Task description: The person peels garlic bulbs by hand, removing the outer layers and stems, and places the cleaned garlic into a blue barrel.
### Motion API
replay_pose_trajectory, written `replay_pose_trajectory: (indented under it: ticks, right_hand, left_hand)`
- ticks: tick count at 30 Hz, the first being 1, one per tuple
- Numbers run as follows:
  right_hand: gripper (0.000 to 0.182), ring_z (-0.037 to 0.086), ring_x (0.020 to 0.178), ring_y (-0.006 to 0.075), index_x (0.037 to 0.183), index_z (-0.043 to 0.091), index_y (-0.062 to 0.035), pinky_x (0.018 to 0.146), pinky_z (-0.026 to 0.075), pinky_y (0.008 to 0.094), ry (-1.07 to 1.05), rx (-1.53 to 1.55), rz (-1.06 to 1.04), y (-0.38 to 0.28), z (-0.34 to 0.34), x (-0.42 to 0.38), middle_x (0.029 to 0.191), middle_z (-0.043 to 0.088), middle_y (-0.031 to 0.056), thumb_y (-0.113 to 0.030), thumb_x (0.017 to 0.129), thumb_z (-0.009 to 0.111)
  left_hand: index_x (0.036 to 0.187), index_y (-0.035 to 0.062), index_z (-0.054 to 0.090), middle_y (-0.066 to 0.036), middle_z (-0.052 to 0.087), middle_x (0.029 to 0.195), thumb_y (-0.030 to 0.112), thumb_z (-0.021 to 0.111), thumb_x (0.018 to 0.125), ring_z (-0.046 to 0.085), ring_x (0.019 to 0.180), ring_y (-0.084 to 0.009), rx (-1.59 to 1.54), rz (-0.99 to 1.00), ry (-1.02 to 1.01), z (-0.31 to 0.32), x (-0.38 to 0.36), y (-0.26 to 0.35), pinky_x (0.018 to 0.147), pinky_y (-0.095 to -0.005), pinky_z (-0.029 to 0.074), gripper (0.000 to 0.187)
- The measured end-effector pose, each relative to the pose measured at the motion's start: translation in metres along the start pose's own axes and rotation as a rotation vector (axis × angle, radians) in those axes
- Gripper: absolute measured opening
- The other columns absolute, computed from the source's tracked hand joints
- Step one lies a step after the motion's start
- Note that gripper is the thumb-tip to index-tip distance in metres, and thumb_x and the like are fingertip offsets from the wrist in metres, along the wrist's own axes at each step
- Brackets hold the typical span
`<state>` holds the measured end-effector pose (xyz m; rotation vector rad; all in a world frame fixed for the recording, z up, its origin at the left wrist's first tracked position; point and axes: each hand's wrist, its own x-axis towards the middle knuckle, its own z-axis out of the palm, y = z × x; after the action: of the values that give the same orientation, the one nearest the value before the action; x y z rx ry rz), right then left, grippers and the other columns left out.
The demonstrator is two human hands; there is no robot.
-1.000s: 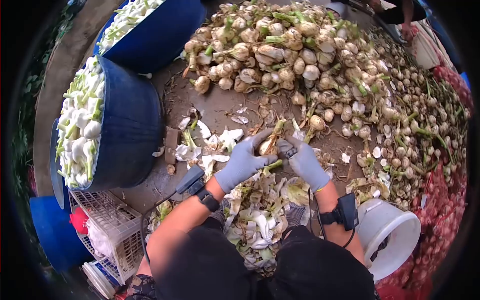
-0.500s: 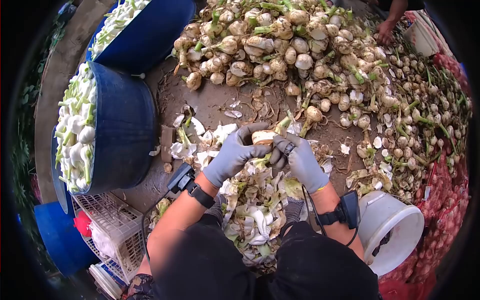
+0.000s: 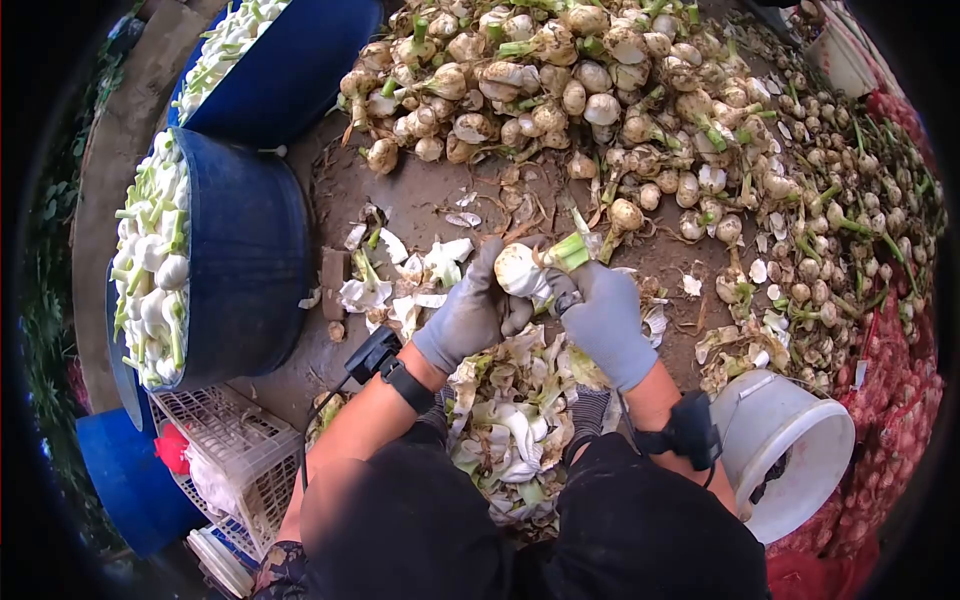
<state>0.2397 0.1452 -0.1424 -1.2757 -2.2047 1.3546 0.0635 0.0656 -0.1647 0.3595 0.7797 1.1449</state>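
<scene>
A garlic bulb (image 3: 517, 270) with a white, peeled-looking side is gripped by my left hand (image 3: 467, 315), gloved in grey. Its cut green stem (image 3: 568, 253) points right. My right hand (image 3: 607, 318), also gloved, is closed against the bulb's right side, just below the stem. A small dark thing shows at its thumb and fingertips; I cannot make out what it is. Beneath both hands, a heap of stripped garlic skins (image 3: 510, 425) lies between my feet.
Unpeeled garlic (image 3: 600, 75) is piled ahead, spreading to smaller bulbs (image 3: 810, 290) at right. Blue tubs (image 3: 245, 260) of white garlic stand left, above a plastic crate (image 3: 235, 435). A white bucket (image 3: 735, 425) is by my right forearm, near red net bags (image 3: 895, 400).
The bulb has turned from a brownish side to a white one, its stem now pointing right. My right hand has shifted slightly downward. Another person's hand at top right has left view.
</scene>
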Motion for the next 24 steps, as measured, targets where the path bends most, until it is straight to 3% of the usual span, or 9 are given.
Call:
replay_pose_trajectory:
  ticks: [1,3,5,8,12,13,14,18,24]
  right_hand:
    - [0.015,0.065,0.066,0.0164,0.094,0.064,0.0033,0.059,0.05,0.0326,0.09,-0.162,-0.139,-0.001,0.001,-0.001,0.071,0.066,0.0084,-0.011,0.091,0.061]
    - [0.014,0.065,0.07,0.0157,0.096,0.065,0.0028,0.063,0.051,0.032,0.182,-0.327,-0.276,-0.008,0.004,0.0,0.074,0.067,0.0073,-0.009,0.09,0.062]
    - [0.016,0.062,0.072,0.012,0.1,0.066,0.0027,0.066,0.05,0.0293,0.116,0.843,0.017,-0.019,0.011,0.003,0.082,0.068,0.0044,-0.007,0.087,0.065]
    - [0.019,0.059,0.073,0.009,0.103,0.066,0.0035,0.066,0.049,0.0267,-0.044,0.797,0.168,-0.002,0.009,0.006,0.087,0.068,0.002,-0.006,0.087,0.066]
    - [0.018,0.061,0.078,0.009,0.104,0.066,0.0047,0.068,0.049,0.0251,-0.102,0.659,0.197,0.002,0.01,0.002,0.09,0.068,0.0045,-0.001,0.088,0.06]
    - [0.019,0.062,0.08,0.0098,0.105,0.066,0.0044,0.07,0.05,0.0249,-0.07,0.654,0.191,-0.008,0.01,-0.003,0.091,0.069,0.005,0.003,0.089,0.056]
    - [0.019,0.062,0.08,0.0098,0.105,0.066,0.0044,0.07,0.05,0.0249,-0.072,0.654,0.189,-0.009,0.014,-0.007,0.091,0.069,0.005,0.003,0.089,0.056]
    - [0.021,0.065,0.083,0.0124,0.107,0.066,0.0017,0.076,0.05,0.0255,-0.111,1.08,0.237,-0.002,0.025,-0.005,0.093,0.071,0.0062,0.003,0.087,0.059]
    - [0.024,0.068,0.082,0.0291,0.107,0.067,-0.0053,0.077,0.053,0.0392,0.017,-0.301,-0.092,-0.007,-0.006,0.001,0.088,0.07,0.0148,-0.012,0.084,0.066]
  left_hand:
    - [0.149,0.0123,0.027,-0.003,0.061,0.107,0.046,0.052,0.097,0.056,0.07,-0.0109,-0.251,-0.023,-0.232,-0.01,0.002,0.002,0.063,-0.0191,0.044,0.067]
    - [0.15,0.0123,0.026,-0.003,0.06,0.107,0.049,0.05,0.097,0.056,0.075,-0.0113,-0.109,0.017,-0.069,0.02,-0.003,0.021,0.065,-0.0192,0.043,0.068]
    - [0.15,0.0107,0.025,-0.006,0.06,0.109,0.052,0.049,0.097,0.058,0.091,-0.0124,0.199,0.077,0.038,0.025,-0.005,0.022,0.072,-0.0211,0.044,0.072]
    - [0.15,0.0075,0.023,-0.01,0.063,0.106,0.056,0.049,0.095,0.06,0.092,-0.0124,0.881,0.33,0.148,0.024,0.0,0.01,0.073,-0.0208,0.046,0.078]
    - [0.112,0.0019,0.053,-0.006,0.063,0.079,0.049,0.044,0.099,0.065,0.069,-0.0125,0.754,-0.094,0.09,0.024,-0.02,0.043,0.061,-0.025,0.052,0.05]
    - [0.094,0.0039,0.052,-0.004,0.058,0.067,0.052,0.035,0.1,0.061,0.053,-0.0137,0.703,0.021,0.177,0.021,-0.018,0.039,0.052,-0.0262,0.05,0.051]
    - [0.102,0.0031,0.054,-0.006,0.061,0.076,0.051,0.035,0.1,0.062,0.062,-0.012,0.579,-0.12,0.3,0.014,-0.013,0.039,0.057,-0.0252,0.051,0.052]
    - [0.124,0.0018,0.051,-0.005,0.062,0.094,0.043,0.056,0.094,0.06,0.082,-0.0095,0.685,0.179,0.247,0.013,-0.009,0.039,0.068,-0.0228,0.05,0.051]
    - [0.133,0.0009,0.046,-0.003,0.061,0.103,0.01,0.077,0.074,0.058,0.088,-0.0089,0.599,0.188,0.213,0.017,-0.011,0.035,0.077,-0.0234,0.05,0.067]
